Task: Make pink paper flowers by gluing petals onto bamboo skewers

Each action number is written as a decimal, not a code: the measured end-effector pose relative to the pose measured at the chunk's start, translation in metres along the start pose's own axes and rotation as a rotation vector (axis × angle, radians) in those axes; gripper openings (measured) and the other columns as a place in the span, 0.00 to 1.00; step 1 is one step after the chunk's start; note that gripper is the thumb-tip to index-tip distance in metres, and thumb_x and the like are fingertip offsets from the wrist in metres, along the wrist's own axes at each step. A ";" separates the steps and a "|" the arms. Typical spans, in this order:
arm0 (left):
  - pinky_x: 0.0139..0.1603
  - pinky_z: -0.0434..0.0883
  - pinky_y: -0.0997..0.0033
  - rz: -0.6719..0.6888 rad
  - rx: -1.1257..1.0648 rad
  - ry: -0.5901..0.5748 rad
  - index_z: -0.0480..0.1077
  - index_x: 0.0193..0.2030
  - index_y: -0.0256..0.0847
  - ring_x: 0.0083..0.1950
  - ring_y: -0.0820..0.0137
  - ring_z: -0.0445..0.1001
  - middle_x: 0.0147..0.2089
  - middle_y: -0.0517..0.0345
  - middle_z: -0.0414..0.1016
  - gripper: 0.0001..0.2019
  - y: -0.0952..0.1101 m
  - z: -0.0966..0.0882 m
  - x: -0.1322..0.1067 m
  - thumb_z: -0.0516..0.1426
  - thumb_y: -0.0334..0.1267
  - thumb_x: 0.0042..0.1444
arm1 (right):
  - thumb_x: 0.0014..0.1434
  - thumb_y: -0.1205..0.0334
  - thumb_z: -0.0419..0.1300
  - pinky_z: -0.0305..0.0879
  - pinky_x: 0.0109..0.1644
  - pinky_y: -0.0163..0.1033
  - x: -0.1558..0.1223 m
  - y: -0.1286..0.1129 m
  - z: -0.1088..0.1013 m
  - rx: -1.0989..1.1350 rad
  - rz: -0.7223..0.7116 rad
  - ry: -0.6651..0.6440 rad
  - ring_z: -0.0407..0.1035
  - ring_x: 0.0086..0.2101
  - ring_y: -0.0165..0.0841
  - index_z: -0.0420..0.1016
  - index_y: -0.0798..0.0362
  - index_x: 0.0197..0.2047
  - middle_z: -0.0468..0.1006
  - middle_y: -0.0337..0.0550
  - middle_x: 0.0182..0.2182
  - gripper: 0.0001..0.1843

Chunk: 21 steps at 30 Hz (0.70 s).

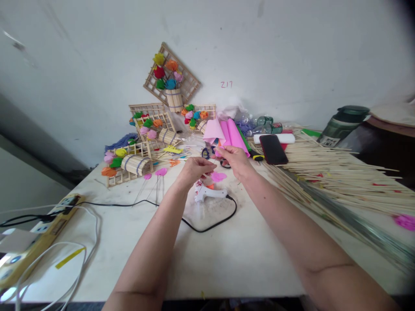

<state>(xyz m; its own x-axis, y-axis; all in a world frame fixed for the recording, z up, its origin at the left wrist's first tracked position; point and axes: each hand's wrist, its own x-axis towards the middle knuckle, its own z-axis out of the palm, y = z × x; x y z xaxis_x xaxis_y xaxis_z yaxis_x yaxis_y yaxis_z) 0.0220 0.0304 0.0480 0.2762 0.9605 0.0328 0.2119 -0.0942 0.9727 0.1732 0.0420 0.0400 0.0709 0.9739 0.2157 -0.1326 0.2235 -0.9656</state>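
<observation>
One marking on the wall (266, 52) can be read: a short handwritten sign (226, 84) in thin reddish strokes, just to the right of the diamond-shaped lattice (189, 86). It reads "Z17", though its first character could equally be a 2; the 1 and the 7 follow on the same line. Far to the right of the lattice and lower, the dark green jar (345, 123) bears pale lettering (330, 141) near its base, too blurred to make out. Between that jar and the lattice, nearer the jar, two clear plastic bottles lie with green labels, one (265, 121) behind the other (276, 128), their print too small to read.
</observation>
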 end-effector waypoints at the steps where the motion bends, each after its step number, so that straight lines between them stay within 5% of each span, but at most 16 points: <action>1: 0.20 0.61 0.78 0.010 0.013 0.002 0.73 0.24 0.36 0.20 0.77 0.65 0.20 0.58 0.70 0.10 0.000 -0.001 0.000 0.63 0.42 0.38 | 0.45 0.53 0.62 0.54 0.21 0.31 0.000 0.000 0.000 -0.012 -0.022 0.013 0.67 0.25 0.30 0.73 0.53 0.27 0.76 0.42 0.23 0.12; 15: 0.21 0.61 0.76 0.083 0.375 0.037 0.73 0.23 0.36 0.20 0.74 0.66 0.18 0.58 0.70 0.09 -0.001 -0.009 0.003 0.60 0.40 0.40 | 0.47 0.53 0.59 0.56 0.22 0.31 0.002 0.001 -0.004 -0.186 -0.205 0.179 0.61 0.19 0.25 0.72 0.55 0.26 0.72 0.36 0.20 0.12; 21: 0.25 0.63 0.75 0.032 0.625 0.253 0.74 0.26 0.38 0.25 0.70 0.70 0.20 0.56 0.73 0.08 -0.007 -0.048 0.011 0.58 0.40 0.41 | 0.47 0.54 0.59 0.59 0.24 0.30 0.001 -0.003 -0.003 -0.098 -0.157 0.226 0.67 0.22 0.27 0.71 0.57 0.25 0.76 0.41 0.22 0.13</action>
<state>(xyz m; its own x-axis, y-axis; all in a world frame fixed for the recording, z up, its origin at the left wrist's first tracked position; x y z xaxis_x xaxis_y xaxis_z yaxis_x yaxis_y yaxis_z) -0.0214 0.0538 0.0525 0.0798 0.9793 0.1861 0.7308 -0.1844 0.6572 0.1765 0.0422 0.0425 0.3033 0.8916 0.3363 -0.0069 0.3550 -0.9348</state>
